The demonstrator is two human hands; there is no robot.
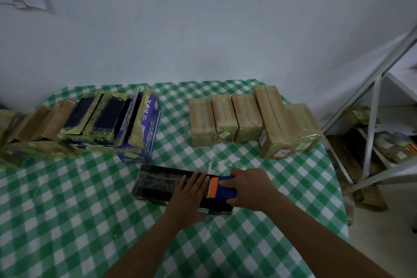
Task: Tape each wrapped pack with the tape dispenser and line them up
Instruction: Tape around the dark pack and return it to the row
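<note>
Now on my remote feed, two hands work a tape dispenser (pixel 223 188) across a black wrapped pack (pixel 158 184).

I see the black wrapped pack lying flat on a green-and-white checked tablecloth (pixel 67 221). The left hand (pixel 190 196) rests on the pack's top, fingers straight and together, pressing down. Just right of it, the right hand (pixel 250 187) has its fingers curled round the blue-and-orange tape dispenser, which sits on the pack's right end. Behind the pack to the right stands a row of brown taped packs (pixel 225 117), side by side. Behind it to the left, a purple box (pixel 140 128) stands beside more packs in a line.
</note>
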